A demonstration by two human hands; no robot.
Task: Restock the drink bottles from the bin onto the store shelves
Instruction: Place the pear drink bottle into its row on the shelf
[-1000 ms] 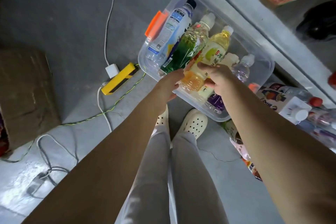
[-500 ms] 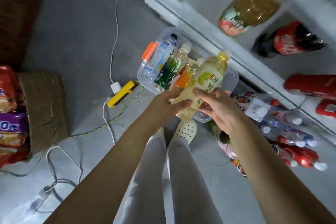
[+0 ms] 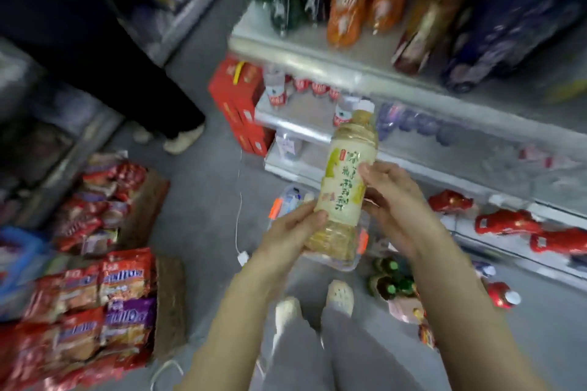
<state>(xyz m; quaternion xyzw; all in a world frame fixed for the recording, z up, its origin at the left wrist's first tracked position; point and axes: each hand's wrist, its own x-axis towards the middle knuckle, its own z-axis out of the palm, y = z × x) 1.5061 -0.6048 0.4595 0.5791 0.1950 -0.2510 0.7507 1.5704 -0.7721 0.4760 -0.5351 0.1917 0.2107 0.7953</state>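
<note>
Currently, one pale yellow plastic drink bottle with a white cap and cream label [image 3: 344,187] is held upright between both hands. The left hand [image 3: 292,235] grips its base, fingers curled round it. The right hand [image 3: 394,206] clasps the label's side, thumb and fingers wrapped on.

The clear plastic bin with orange clips [image 3: 341,264] sits on the floor directly beneath the hands, with blurred bottles inside. The white metal store shelves [image 3: 298,133] stand beyond the right hand, partly stocked.

Assessment: this bottle is out of the bin but not yet shelved. Its placement and the other bin contents are outstanding.
</note>
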